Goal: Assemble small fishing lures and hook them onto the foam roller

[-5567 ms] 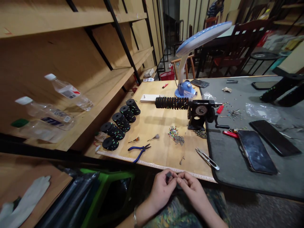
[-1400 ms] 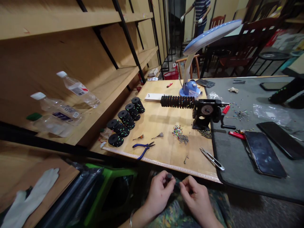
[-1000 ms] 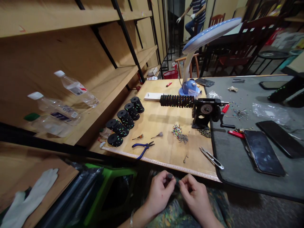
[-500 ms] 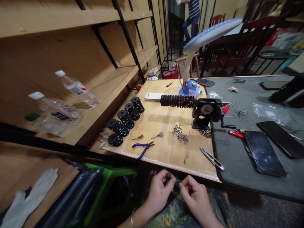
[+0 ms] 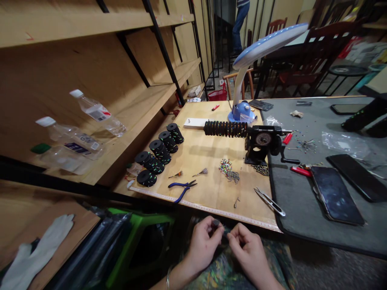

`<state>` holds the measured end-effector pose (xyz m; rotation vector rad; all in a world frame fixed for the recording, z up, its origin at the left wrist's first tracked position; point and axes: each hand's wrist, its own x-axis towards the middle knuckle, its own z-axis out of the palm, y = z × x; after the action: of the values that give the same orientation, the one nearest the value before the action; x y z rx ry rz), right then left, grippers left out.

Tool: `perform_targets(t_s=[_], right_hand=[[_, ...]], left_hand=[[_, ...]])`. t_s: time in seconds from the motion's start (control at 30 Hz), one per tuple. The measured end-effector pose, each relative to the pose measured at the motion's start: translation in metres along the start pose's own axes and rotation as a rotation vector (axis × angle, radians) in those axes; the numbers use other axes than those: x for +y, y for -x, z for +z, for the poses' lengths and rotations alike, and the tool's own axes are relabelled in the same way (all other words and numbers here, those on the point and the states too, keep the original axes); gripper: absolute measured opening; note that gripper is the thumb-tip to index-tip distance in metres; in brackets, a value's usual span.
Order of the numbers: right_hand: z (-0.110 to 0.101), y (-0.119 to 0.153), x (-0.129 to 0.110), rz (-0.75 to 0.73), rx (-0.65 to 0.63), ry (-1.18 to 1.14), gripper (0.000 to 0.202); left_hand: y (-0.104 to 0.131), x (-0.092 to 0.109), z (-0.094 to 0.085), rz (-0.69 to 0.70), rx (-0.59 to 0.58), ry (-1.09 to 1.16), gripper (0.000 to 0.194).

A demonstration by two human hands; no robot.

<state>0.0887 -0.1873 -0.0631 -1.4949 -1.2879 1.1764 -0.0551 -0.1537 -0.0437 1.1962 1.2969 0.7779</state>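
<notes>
The wooden table [image 5: 196,163] is stretching out in front of the person, and the blue-and-white lamp [image 5: 266,45] is leaning over its far side. The black hand-cranked device [image 5: 261,140] is standing near the gray mat [image 5: 290,193], its rod carrying a row of black rings [image 5: 225,129]. Below the table's near edge, the left hand [image 5: 202,243] is pinching a small dark piece [image 5: 215,222] between thumb and fingers. The right hand [image 5: 249,247] is curling just beside it, thumb and fingertips drawn close; whether anything is between them cannot be told. Black spools [image 5: 160,152] are lining the table's left side, while blue-handled pliers [image 5: 188,185] and metal snips [image 5: 270,202] are lying apart near the front. Colored beads [image 5: 225,165] are sitting against a heap of metal bits [image 5: 233,176].

The likeliest trouble is dropping: the dark piece is hanging over the lap, so a loosening pinch could lose it. A sleeveless forearm reaching forward could also scatter the beads.
</notes>
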Motion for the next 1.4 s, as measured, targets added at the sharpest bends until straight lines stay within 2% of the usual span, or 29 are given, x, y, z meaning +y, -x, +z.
perform_targets(t_s=[0.33,0.67,1.03,1.23,1.4], right_hand=[[-0.001,-0.004,-0.002,0.056,0.039,-0.057,0.030],[0.006,-0.007,0.010,0.202,-0.021,-0.317,0.045],[0.004,-0.013,-0.001,0.392,-0.029,-0.560,0.037],[0.008,-0.012,0.005,0.404,-0.017,-0.670,0.030],[0.007,-0.012,0.000,0.450,-0.025,-0.748,0.031]], left_hand=[[0.002,0.006,0.000,0.067,0.014,-0.122,0.010],[0.002,0.001,0.002,0.088,-0.006,-0.148,0.010],[0.001,-0.002,0.006,0.059,-0.073,-0.126,0.008],[0.001,-0.002,0.006,0.074,-0.088,-0.123,0.009],[0.000,-0.003,0.007,0.064,-0.096,-0.113,0.009]])
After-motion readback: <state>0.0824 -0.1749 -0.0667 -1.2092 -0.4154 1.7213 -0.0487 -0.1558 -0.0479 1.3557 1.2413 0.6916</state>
